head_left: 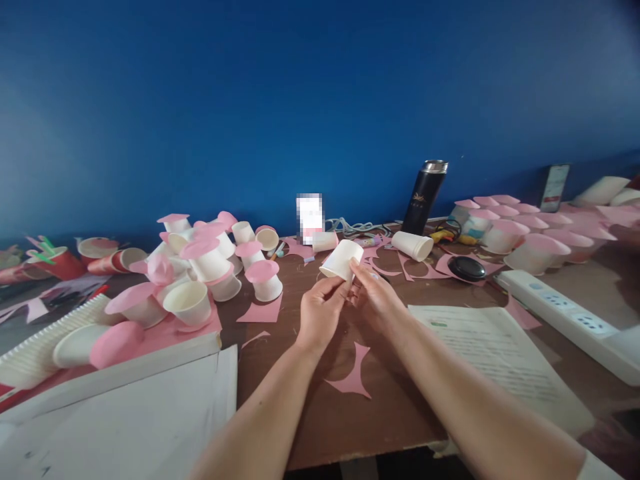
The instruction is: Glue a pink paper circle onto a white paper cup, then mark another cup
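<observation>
A white paper cup (341,260) is held tilted above the middle of the brown table. My left hand (321,307) grips its lower side with the fingers closed. On its right side, my right hand (376,292) also holds the cup, thumb pressed against the wall. Below my wrists lies a curved pink paper scrap (356,377). A small white cup topped with a pink paper disc (263,272) stands left of my hands on a pink sheet (260,310). Another white cup (413,245) lies on its side beyond my right hand.
Many white cups with pink discs crowd the left, beside a stack of nested cups (55,337). A black thermos (424,199) stands by the blue wall. To the right are a power strip (565,320), a printed sheet (495,360), a black round object (466,268) and more pink-topped cups (537,250).
</observation>
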Demonstrator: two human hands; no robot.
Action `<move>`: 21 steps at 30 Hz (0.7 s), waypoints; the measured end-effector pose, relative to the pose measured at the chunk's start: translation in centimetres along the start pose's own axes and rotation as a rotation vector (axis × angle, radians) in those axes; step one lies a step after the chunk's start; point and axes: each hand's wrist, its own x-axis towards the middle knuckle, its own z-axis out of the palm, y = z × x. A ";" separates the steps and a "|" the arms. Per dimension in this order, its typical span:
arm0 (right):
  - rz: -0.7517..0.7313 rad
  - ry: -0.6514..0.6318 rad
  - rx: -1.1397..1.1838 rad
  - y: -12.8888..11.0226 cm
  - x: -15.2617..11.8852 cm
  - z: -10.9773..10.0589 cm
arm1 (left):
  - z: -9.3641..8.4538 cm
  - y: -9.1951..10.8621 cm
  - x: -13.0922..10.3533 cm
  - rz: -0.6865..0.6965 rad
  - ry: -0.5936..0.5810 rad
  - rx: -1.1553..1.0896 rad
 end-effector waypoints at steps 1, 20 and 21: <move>-0.005 0.023 -0.001 0.0 0.0 0.0 | 0.0 0.0 0.1 -0.059 -0.031 -0.112; -0.613 0.215 -0.384 -1.2 -0.7 -0.1 | -1.3 0.3 1.7 -0.374 0.270 -0.798; -0.632 0.187 -0.440 -1.2 -1.1 0.1 | -1.3 0.3 1.7 -0.360 0.274 -0.801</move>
